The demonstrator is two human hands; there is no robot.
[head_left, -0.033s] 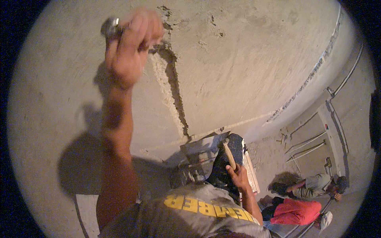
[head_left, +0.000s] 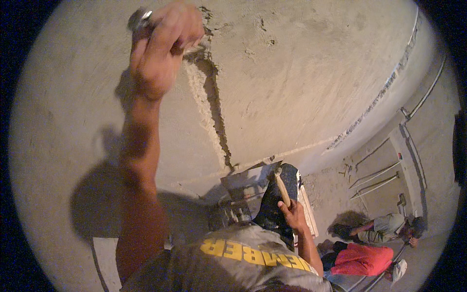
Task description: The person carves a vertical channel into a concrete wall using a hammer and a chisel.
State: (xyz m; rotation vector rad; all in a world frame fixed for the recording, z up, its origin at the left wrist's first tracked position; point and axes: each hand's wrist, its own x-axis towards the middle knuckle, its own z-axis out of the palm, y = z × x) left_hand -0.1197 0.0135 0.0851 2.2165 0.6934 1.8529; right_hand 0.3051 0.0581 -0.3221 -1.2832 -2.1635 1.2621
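Raised at the upper left, my left hand (head_left: 168, 46) is closed around a metal chisel (head_left: 144, 19). Only its shiny round end shows past the fingers; the rest is hidden in my grip. My fist is at the top of a rough groove (head_left: 210, 92) cut into the plastered wall (head_left: 292, 82). Low at centre right, my right hand (head_left: 293, 215) is wrapped round the wooden handle of a hammer (head_left: 282, 189). The hammer's head points up, away from my fist and well apart from the chisel.
Two people, one in a red shirt (head_left: 362, 259) and one in a grey shirt (head_left: 385, 228), are at the lower right. Another groove (head_left: 374, 100) runs along the wall's right side. Pipes (head_left: 374, 182) lie beyond it. A pale board (head_left: 306, 209) is beside my right hand.
My left hand has shifted slightly up and to the right with the chisel, and looks less blurred. The hammer and my right hand have barely moved.
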